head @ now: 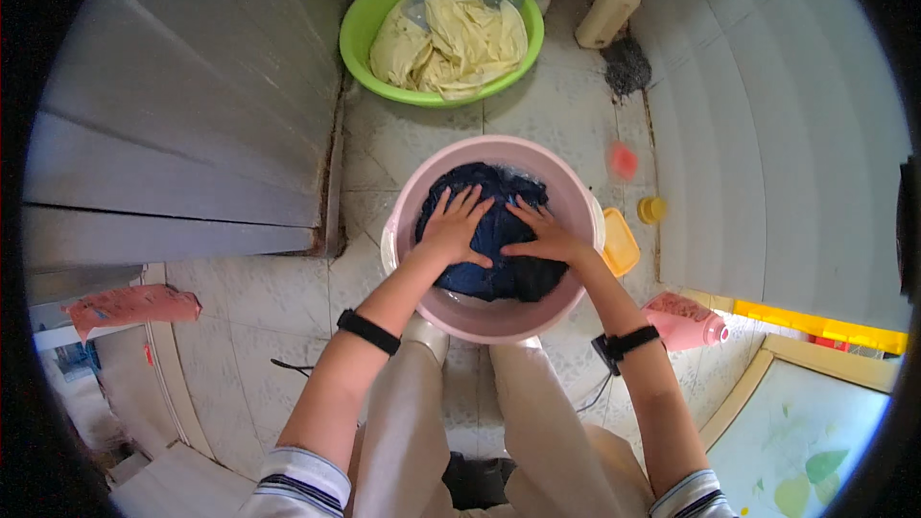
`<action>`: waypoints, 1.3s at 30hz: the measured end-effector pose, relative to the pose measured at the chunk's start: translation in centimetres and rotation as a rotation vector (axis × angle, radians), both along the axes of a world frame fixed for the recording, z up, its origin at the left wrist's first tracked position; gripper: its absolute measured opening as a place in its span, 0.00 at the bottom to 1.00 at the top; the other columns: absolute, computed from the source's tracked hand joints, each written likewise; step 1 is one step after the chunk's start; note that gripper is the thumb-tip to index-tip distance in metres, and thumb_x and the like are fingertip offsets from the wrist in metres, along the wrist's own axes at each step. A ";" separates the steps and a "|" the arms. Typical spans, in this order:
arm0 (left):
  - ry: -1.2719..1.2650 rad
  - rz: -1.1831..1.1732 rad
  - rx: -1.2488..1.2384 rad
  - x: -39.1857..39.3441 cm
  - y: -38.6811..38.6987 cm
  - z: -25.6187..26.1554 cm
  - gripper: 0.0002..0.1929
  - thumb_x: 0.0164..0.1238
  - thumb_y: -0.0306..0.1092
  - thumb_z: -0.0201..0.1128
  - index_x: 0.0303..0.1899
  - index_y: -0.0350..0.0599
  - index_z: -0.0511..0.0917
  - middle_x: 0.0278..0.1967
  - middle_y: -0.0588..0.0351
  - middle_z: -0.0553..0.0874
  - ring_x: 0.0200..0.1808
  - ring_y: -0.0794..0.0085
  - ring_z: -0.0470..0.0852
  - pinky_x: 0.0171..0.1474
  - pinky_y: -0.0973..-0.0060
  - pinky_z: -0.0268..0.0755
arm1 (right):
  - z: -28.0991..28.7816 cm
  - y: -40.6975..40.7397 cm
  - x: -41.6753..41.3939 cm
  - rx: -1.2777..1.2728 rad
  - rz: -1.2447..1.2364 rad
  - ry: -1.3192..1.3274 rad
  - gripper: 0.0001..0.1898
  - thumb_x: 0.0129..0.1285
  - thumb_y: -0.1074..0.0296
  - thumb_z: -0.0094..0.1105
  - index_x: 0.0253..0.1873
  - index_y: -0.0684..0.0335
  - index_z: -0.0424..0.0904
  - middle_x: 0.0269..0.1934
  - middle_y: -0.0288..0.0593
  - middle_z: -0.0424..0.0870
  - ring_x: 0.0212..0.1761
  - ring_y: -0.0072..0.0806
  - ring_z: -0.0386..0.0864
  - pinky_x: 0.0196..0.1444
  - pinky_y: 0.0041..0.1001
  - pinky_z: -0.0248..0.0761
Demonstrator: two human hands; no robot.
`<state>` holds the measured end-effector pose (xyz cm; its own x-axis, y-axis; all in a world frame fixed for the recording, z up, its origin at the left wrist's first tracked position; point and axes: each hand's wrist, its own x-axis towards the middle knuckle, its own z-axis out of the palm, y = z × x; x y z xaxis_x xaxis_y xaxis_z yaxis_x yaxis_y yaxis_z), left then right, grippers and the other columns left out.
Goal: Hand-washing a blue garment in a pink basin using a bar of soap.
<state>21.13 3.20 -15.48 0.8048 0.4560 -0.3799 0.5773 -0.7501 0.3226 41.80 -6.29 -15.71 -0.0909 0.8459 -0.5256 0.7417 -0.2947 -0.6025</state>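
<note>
Dark blue cloth [496, 280] lies wet in a pink plastic basin [489, 327] on the floor before me. Both palms face down on it, with nothing gripped. My left hand [459, 225] rests on the left part of the cloth, fingers spread. On the right part, my right hand [543, 234] is spread out too, its thumb pointing toward the other hand. A little water shows around the cloth's edges. The basin stands close in front of my feet, between my forearms. How deep the water is beneath the cloth is hidden.
A green basin [352, 50] holding pale yellow cloth [475, 36] stands ahead. To the right are a pump bottle [610, 11], a dark scrubber [626, 66], a yellow cap [651, 210], an orange-yellow plastic box [620, 243] and a pink bottle [683, 322]. Grey panels [216, 86] flank the left.
</note>
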 end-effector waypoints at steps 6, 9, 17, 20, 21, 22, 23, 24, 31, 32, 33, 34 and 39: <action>-0.271 0.120 0.139 -0.8 -2.5 3.7 0.35 0.43 0.43 0.75 0.56 0.44 0.73 0.46 0.52 0.77 0.56 0.60 0.72 0.65 0.59 0.55 | 2.0 -0.2 -0.1 0.029 -0.375 -0.213 0.25 0.62 0.50 0.60 0.51 0.69 0.78 0.44 0.64 0.80 0.48 0.48 0.80 0.51 0.41 0.70; -0.277 0.100 0.085 -0.8 -2.4 5.3 0.32 0.43 0.41 0.75 0.53 0.44 0.74 0.45 0.51 0.78 0.54 0.60 0.72 0.59 0.61 0.59 | 0.6 0.8 -0.4 0.033 -0.271 -0.321 0.27 0.60 0.50 0.61 0.47 0.76 0.77 0.43 0.67 0.80 0.47 0.53 0.80 0.48 0.44 0.71; -0.270 0.034 -0.063 -2.6 -3.8 6.5 0.30 0.48 0.42 0.71 0.55 0.44 0.73 0.46 0.48 0.78 0.52 0.57 0.74 0.53 0.63 0.62 | -0.4 2.0 1.8 -0.454 -0.624 0.305 0.23 0.49 0.51 0.68 0.39 0.69 0.80 0.32 0.41 0.81 0.31 0.30 0.77 0.33 0.25 0.69; -0.273 0.042 -0.015 -3.2 -4.0 5.7 0.32 0.47 0.41 0.72 0.56 0.43 0.72 0.44 0.47 0.77 0.49 0.57 0.74 0.50 0.64 0.63 | -0.1 1.9 0.3 -0.382 -0.800 0.645 0.16 0.45 0.58 0.68 0.33 0.65 0.80 0.27 0.37 0.78 0.27 0.25 0.73 0.29 0.22 0.64; -0.293 0.039 0.027 -3.4 -4.0 5.5 0.32 0.46 0.40 0.72 0.56 0.43 0.72 0.42 0.48 0.77 0.47 0.59 0.75 0.48 0.65 0.63 | 0.6 2.0 0.0 -0.386 -0.792 0.649 0.16 0.45 0.58 0.68 0.33 0.65 0.80 0.27 0.37 0.78 0.27 0.25 0.73 0.29 0.22 0.64; -0.289 0.045 0.027 -3.5 -4.0 5.6 0.32 0.46 0.40 0.72 0.56 0.43 0.72 0.42 0.48 0.77 0.47 0.59 0.75 0.48 0.65 0.63 | 2.0 2.0 -0.1 -0.297 -0.783 0.601 0.13 0.45 0.60 0.67 0.31 0.65 0.80 0.27 0.37 0.78 0.27 0.25 0.73 0.29 0.22 0.64; -0.285 0.058 0.022 -3.6 -3.9 5.7 0.33 0.47 0.40 0.72 0.57 0.42 0.71 0.43 0.47 0.77 0.48 0.57 0.75 0.49 0.63 0.64 | 3.6 1.9 -0.2 -0.209 -0.774 0.552 0.11 0.44 0.63 0.65 0.29 0.64 0.80 0.27 0.37 0.78 0.27 0.24 0.73 0.29 0.23 0.65; -0.287 0.066 0.019 -3.5 -3.7 5.8 0.34 0.47 0.40 0.72 0.58 0.41 0.70 0.44 0.46 0.77 0.48 0.55 0.75 0.51 0.60 0.65 | 5.3 1.8 -0.5 -0.159 -0.837 0.657 0.09 0.42 0.68 0.63 0.30 0.65 0.80 0.26 0.38 0.79 0.26 0.25 0.73 0.29 0.23 0.65; -0.493 0.267 -0.411 -1.9 -4.7 3.9 0.38 0.54 0.46 0.68 0.62 0.34 0.63 0.55 0.37 0.73 0.59 0.45 0.71 0.65 0.50 0.56 | 15.5 2.2 -2.3 0.183 -0.476 0.416 0.09 0.43 0.70 0.65 0.30 0.64 0.75 0.24 0.36 0.79 0.26 0.33 0.77 0.32 0.27 0.68; -0.489 0.182 -0.248 -1.7 -5.0 2.1 0.39 0.57 0.50 0.65 0.63 0.33 0.62 0.58 0.35 0.70 0.63 0.45 0.66 0.67 0.50 0.53 | 16.7 2.0 -3.6 0.314 -0.313 0.081 0.11 0.44 0.67 0.66 0.30 0.65 0.75 0.25 0.44 0.80 0.28 0.39 0.79 0.33 0.34 0.71; -0.485 0.093 -0.088 -1.3 -5.3 1.1 0.40 0.59 0.54 0.62 0.65 0.32 0.60 0.62 0.32 0.67 0.67 0.45 0.62 0.70 0.50 0.49 | 17.2 1.7 -4.7 0.437 -0.147 -0.258 0.13 0.45 0.64 0.67 0.31 0.66 0.75 0.27 0.51 0.81 0.30 0.46 0.82 0.34 0.41 0.73; -0.172 0.015 -0.044 -0.4 -4.7 1.5 0.42 0.63 0.61 0.54 0.69 0.38 0.57 0.69 0.35 0.59 0.73 0.48 0.51 0.73 0.49 0.37 | 16.9 1.4 -5.9 0.470 -0.116 -0.337 0.15 0.46 0.63 0.67 0.32 0.66 0.73 0.29 0.59 0.80 0.35 0.54 0.80 0.37 0.47 0.73; 0.314 0.014 -0.268 -1.3 -1.5 1.3 0.34 0.65 0.54 0.48 0.71 0.54 0.59 0.72 0.54 0.58 0.75 0.53 0.48 0.76 0.58 0.32 | 12.8 0.3 -10.2 0.386 -0.008 -0.263 0.21 0.47 0.64 0.68 0.42 0.68 0.69 0.42 0.59 0.77 0.43 0.54 0.78 0.42 0.45 0.73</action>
